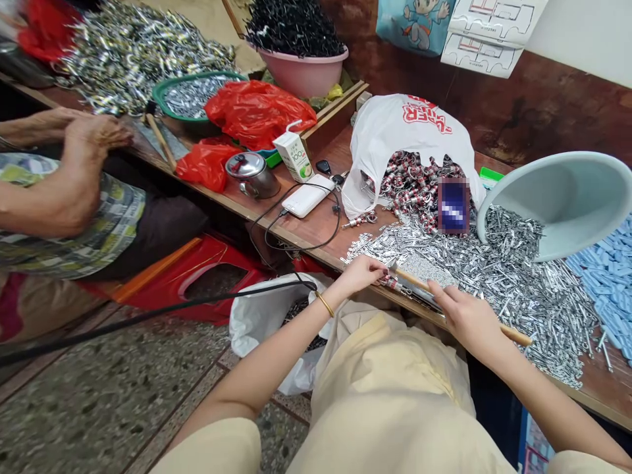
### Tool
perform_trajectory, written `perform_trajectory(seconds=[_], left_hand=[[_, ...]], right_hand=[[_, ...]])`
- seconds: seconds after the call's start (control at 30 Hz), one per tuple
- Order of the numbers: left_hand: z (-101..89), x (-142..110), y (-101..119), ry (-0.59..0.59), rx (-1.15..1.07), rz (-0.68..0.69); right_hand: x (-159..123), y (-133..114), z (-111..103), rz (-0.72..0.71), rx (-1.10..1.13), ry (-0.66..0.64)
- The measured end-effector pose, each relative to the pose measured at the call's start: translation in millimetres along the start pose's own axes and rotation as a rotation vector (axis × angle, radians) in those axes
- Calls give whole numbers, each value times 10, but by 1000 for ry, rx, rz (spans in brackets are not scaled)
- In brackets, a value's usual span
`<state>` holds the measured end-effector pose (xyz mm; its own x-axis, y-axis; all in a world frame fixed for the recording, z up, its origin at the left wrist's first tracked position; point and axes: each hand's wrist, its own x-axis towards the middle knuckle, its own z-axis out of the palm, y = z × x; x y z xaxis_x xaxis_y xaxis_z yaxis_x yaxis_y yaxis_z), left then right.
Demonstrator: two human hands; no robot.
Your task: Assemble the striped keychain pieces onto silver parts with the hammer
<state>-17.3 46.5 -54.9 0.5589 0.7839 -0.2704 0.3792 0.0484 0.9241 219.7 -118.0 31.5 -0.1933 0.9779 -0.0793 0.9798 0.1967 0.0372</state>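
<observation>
Seen from my remote post, a bare right hand [467, 319] closes around a slim hammer-like tool with a pale wooden handle [415, 280], held slanting along the front edge of a brown wooden table [311, 230]. The tool's metal end lies just beside the left hand [363, 273], whose thumb and fingertips are drawn together; I cannot tell whether they pinch a small part. A gold-coloured bangle [324, 303] circles the left wrist. Directly beyond the grip, I see a heap of small silver metal parts [518, 289]; behind it, a white plastic bag with red lettering [412, 128] spills red-and-silver pieces [405, 184]. Right of the grip, a pale grey-green plastic basin [582, 197] lies tipped near light-blue pieces [607, 270]. Far left, another person's hands [101, 135] rest close together.
</observation>
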Motion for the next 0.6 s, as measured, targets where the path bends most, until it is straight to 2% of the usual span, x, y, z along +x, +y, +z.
perform_trajectory(seconds=[0.1,0.2,0.3,0.37,0.47,0.53,0.6], left_hand=[[-1,-55,53,-32,-133,-74],[30,-134,108,61,-229,-41],[104,-165,111,187,-277,11],[166,-157,85,242,-293,24],[226,-154,38,241,-326,28],[234,-179,23,217,-358,38],[235,-219,32,205,-359,58]], right_hand=[[41,83,79,36,126,-49],[83,166,218,135,257,-23],[99,198,378,269,207,16],[95,256,461,287,160,80],[80,534,516,272,205,250],[106,828,522,361,269,365],[205,1109,528,481,315,413]])
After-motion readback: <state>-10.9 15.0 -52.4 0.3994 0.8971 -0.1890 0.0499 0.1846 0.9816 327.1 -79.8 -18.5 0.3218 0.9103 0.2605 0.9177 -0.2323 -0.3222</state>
